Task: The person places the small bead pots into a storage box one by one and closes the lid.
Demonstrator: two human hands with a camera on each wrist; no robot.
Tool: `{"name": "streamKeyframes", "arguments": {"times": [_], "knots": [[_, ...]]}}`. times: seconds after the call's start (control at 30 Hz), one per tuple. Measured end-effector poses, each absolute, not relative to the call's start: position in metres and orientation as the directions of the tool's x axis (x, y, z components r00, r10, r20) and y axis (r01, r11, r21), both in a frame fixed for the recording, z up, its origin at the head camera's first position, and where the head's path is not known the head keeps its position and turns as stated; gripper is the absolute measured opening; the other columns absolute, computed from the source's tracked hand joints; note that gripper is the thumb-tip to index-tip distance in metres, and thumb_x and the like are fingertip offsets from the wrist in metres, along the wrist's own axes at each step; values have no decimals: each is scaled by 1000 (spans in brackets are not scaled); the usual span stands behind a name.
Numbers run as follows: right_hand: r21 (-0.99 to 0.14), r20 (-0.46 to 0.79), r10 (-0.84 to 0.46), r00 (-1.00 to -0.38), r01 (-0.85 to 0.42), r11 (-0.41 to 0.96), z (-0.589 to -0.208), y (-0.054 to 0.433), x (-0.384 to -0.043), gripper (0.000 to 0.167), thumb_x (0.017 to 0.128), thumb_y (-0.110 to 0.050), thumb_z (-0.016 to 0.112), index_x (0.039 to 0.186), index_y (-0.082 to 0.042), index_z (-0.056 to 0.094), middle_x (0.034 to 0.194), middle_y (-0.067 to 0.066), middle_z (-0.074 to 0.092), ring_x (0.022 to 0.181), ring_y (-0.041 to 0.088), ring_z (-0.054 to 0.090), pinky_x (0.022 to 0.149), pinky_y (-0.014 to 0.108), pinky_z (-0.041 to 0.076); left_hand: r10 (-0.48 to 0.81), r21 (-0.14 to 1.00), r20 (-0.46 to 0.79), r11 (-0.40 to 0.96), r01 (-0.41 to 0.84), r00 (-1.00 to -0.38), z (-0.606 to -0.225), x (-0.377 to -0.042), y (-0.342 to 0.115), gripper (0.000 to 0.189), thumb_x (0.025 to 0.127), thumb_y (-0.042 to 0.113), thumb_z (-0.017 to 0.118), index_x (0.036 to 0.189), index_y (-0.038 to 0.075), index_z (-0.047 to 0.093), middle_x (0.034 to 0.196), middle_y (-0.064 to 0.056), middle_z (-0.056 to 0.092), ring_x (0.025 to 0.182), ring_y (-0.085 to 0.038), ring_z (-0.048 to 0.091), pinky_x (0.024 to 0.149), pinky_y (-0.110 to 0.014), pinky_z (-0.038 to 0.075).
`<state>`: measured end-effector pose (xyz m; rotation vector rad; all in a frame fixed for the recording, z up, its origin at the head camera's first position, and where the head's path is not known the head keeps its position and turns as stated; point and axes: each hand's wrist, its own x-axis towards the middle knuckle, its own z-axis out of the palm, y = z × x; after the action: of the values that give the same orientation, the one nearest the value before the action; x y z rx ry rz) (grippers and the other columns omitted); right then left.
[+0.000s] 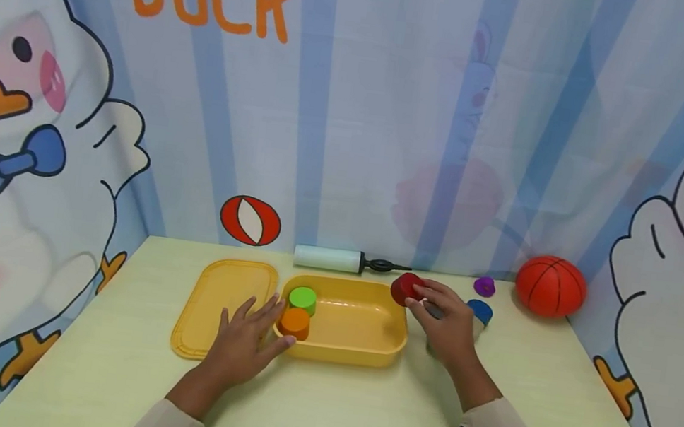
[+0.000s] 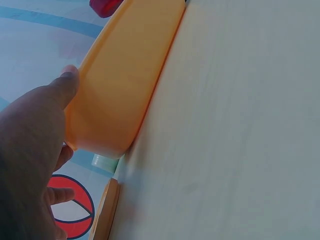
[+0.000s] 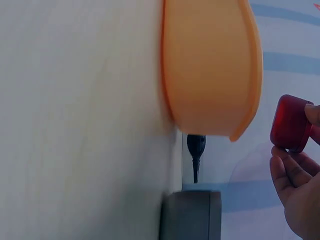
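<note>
My right hand (image 1: 447,319) pinches a small red rounded tub (image 1: 406,290) between thumb and fingertips, above the right end of a yellow plastic box (image 1: 337,355). In the right wrist view the red tub (image 3: 290,123) is raised beyond the box's rim. Inside the box, a green tub (image 1: 302,299) and an orange tub (image 1: 295,323) stand at the left end. My left hand (image 1: 241,343) rests at that end, its fingers spread and straight, its thumb at the front rim. A blue-topped tub (image 1: 480,310) and a grey-topped tub (image 1: 433,309) are partly hidden by my right hand.
A flat yellow lid (image 1: 224,309) lies left of the box. Behind the box is a pale hand pump (image 1: 328,259) with a black nozzle. At the back right are a small purple piece (image 1: 485,286) and a red ball (image 1: 551,287) near the printed curtain (image 1: 381,104).
</note>
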<state>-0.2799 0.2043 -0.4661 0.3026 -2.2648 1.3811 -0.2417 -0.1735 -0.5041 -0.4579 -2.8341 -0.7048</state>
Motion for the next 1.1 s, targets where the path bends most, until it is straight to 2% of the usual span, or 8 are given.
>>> {"name": "streamKeyframes", "arguments": {"times": [0.07, 0.23, 0.37, 0.5, 0.67, 1.1], "knots": [[-795, 474, 45, -879, -405, 452, -462, 196, -281, 32, 99, -13, 83, 128, -2, 80, 140, 19, 73, 128, 41, 72, 100, 55, 62, 245, 424, 247, 843, 332, -937, -504, -241, -174, 76, 106, 64, 60, 169, 24, 44, 176, -2, 40, 165, -48, 31, 123, -91, 10], [-815, 440, 31, -898, -384, 435, -455, 181, -282, 33, 98, -13, 84, 129, -2, 80, 142, 18, 72, 128, 40, 74, 95, 40, 65, 244, 425, 254, 841, 334, -936, -503, -242, -173, 76, 106, 63, 60, 169, 24, 43, 176, -2, 40, 165, -48, 31, 122, -91, 10], [-832, 423, 20, -906, -379, 404, -451, 172, -284, 34, 97, -10, 84, 129, 1, 79, 143, 20, 72, 129, 41, 74, 93, 36, 64, 250, 430, 259, 835, 343, -933, -502, -244, -172, 77, 106, 63, 61, 169, 24, 43, 176, -3, 39, 165, -49, 30, 123, -91, 9], [-838, 405, 1, -915, -370, 401, -450, 161, -286, 35, 96, -8, 85, 129, 3, 78, 143, 21, 71, 132, 42, 71, 94, 41, 64, 245, 427, 264, 838, 340, -933, -501, -243, -172, 76, 105, 62, 62, 168, 22, 45, 176, -4, 42, 165, -49, 31, 122, -91, 10], [-851, 360, 13, -933, -323, 414, -448, 147, -288, 37, 95, -7, 85, 130, 1, 78, 143, 21, 71, 129, 43, 73, 97, 50, 65, 238, 426, 254, 843, 329, -938, -500, -242, -173, 76, 105, 62, 62, 168, 22, 45, 176, -4, 41, 165, -49, 31, 123, -90, 10], [-863, 292, 0, -956, -263, 431, -456, 121, -292, 30, 92, -2, 87, 121, 0, 81, 130, 21, 77, 121, 43, 77, 101, 53, 65, 242, 433, 251, 838, 333, -937, -503, -241, -172, 75, 106, 63, 61, 168, 23, 46, 176, -3, 41, 165, -49, 31, 122, -91, 9]]}}
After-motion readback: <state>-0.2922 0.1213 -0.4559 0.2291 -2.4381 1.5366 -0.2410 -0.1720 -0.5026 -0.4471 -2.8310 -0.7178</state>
